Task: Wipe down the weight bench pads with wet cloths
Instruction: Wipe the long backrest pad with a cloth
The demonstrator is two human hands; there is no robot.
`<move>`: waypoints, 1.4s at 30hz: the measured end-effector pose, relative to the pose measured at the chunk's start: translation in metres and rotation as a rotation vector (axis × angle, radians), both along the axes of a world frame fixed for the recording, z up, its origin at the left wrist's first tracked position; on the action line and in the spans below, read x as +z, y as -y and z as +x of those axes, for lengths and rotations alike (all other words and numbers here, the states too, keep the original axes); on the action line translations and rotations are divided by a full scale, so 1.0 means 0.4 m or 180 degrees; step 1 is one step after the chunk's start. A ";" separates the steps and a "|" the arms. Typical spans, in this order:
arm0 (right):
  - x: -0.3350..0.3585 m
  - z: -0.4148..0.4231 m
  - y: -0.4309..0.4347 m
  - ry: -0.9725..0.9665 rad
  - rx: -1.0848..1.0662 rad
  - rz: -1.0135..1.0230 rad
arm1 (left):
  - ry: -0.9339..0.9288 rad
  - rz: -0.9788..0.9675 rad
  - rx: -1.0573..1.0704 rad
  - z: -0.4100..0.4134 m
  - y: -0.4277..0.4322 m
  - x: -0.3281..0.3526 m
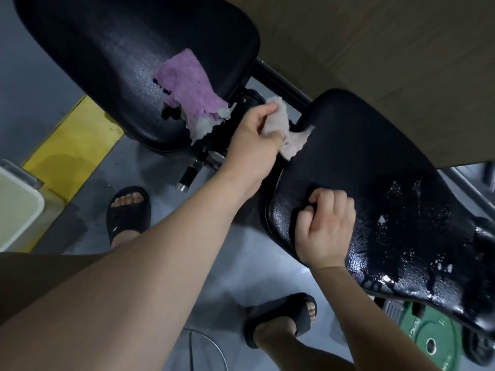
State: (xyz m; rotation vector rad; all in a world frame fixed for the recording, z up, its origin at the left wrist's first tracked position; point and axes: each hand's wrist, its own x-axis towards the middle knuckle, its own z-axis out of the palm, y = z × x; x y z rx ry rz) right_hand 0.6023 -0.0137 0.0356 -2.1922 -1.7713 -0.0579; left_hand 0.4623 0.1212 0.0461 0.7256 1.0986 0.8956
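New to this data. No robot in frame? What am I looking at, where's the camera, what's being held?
No robot here: a person works bare-handed. The single picture comes from a camera worn on their head, looking down past their arms. The two black shapes are weight bench pads: the left pad and the right pad, which glistens with water drops. A purple cloth lies on the left pad's near end, held by nobody. The left hand grips a pale cloth at the gap between the pads, its loose end touching the right pad. The right hand sits with curled fingers on the right pad's near edge; whether it holds something dark there is unclear. On the floor are black sandals and a green weight plate.
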 end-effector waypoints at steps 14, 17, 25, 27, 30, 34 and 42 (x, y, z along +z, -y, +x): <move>0.000 -0.006 0.003 0.0058 -0.0041 0.0039 | -0.1187 0.0963 -0.0958 -0.009 0.113 -0.054; -0.002 -0.004 0.005 0.0073 -0.0024 0.0036 | -0.1105 0.0724 -0.0781 0.011 0.079 -0.070; -0.008 -0.002 0.000 0.0049 -0.0001 -0.0003 | -0.0853 0.0747 -0.0928 0.038 -0.020 -0.080; -0.006 -0.004 0.001 0.0082 -0.0020 -0.0021 | -0.0914 0.0787 -0.0836 0.011 0.038 -0.079; -0.005 -0.003 -0.001 0.0092 -0.0067 -0.0084 | -0.1066 0.0855 -0.0612 0.022 0.089 -0.068; -0.003 -0.002 -0.003 0.0086 -0.0049 -0.0119 | -0.1449 0.1025 -0.0710 0.102 -0.046 -0.040; 0.002 0.002 0.005 0.0160 -0.0085 -0.0241 | -0.1560 0.0997 -0.1228 0.094 -0.093 -0.042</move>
